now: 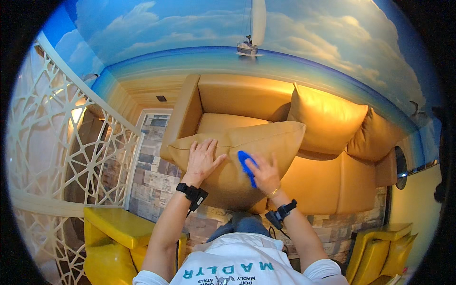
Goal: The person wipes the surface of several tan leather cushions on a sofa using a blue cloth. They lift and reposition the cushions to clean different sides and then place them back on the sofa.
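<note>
A large tan leather-look cushion is tilted up in front of me, over the near left part of a tan sofa. My left hand lies on the cushion's upper left part, fingers spread, with nothing in it. In my right hand is a blue cloth or brush-like item, pressed to the middle of the cushion; its exact kind is unclear. Both wrists wear black straps with small devices. Two more tan cushions, one beside the other, lean on the sofa's backrest at the right.
On the left stands a white lattice partition. Yellow armchairs are near me at lower left and lower right. Behind the sofa, the wall carries a seascape mural. The floor has a patchwork wood pattern.
</note>
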### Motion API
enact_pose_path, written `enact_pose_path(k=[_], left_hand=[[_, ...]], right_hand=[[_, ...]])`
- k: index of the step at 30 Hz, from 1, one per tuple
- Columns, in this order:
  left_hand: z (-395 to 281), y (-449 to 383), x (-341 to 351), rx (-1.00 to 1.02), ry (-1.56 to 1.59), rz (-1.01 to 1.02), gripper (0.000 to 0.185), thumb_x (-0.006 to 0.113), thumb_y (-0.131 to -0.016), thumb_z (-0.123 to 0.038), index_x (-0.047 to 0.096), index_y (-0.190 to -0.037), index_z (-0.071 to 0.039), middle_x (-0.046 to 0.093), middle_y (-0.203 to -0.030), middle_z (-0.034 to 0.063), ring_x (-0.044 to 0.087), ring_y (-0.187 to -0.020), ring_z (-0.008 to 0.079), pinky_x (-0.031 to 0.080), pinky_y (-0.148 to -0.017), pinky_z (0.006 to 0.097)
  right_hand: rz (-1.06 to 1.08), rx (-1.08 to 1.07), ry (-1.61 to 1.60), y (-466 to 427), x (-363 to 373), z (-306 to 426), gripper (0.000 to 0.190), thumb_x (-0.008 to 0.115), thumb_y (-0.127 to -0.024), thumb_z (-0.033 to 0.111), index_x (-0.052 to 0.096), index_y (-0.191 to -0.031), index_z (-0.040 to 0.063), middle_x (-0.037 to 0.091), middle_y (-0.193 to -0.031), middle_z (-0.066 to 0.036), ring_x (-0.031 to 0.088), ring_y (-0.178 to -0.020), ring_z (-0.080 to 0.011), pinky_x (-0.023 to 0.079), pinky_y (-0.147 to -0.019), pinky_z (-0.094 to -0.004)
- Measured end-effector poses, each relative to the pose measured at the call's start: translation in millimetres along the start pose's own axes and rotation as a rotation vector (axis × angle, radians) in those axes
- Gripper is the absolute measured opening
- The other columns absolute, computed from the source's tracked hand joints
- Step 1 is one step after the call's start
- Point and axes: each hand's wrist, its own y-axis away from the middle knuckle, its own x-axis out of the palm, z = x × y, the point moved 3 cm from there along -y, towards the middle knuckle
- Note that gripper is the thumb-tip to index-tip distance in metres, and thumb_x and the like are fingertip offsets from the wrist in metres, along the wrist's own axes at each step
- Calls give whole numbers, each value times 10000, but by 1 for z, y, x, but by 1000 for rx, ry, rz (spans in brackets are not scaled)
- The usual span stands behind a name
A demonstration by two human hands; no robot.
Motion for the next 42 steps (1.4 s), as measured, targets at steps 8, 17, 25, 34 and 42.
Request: enact_pose_path(k=[8,17,25,34,42], left_hand=[[18,12,-6,-11,-16,-58,582,563,-809,-425,471,-1248,-54,494,-1262,120,425,-1197,249,225,-1050,445],[33,6,2,6,-35,-83,491,604,-795,-382,548,-1160,-58,578,-1134,99,511,-1074,250,296,-982,416],[14,5,0,40,-4,-144,293,599,-797,-272,627,-1024,-89,620,-1037,47,554,-952,217,335,-903,389],[45,-11,9,-40,-20,-240,186,549,-849,-262,640,-919,-115,654,-888,61,592,-842,219,376,-817,373],[134,14,7,-618,-68,18,384,437,-908,-368,634,-942,-39,625,-810,215,591,-769,399,442,-645,507]], right_hand=[[-281,272,-88,10,-13,-19,479,498,-729,-10,539,-1194,97,504,-1255,-157,447,-1201,-299,284,-1018,-486],[-37,-83,-211,-20,32,79,473,600,-737,124,538,-1206,144,435,-1334,-117,444,-1214,-249,284,-1002,-443],[-4,29,39,18,24,39,468,528,-790,126,500,-1236,265,393,-1350,-97,373,-1232,-279,250,-978,-556],[-84,29,35,-1,43,23,431,528,-817,146,496,-1229,267,402,-1345,-96,379,-1231,-283,226,-1015,-526],[-98,-103,-172,-121,91,1,445,485,-832,127,459,-1274,177,443,-1319,-120,417,-1220,-284,279,-1014,-497]])
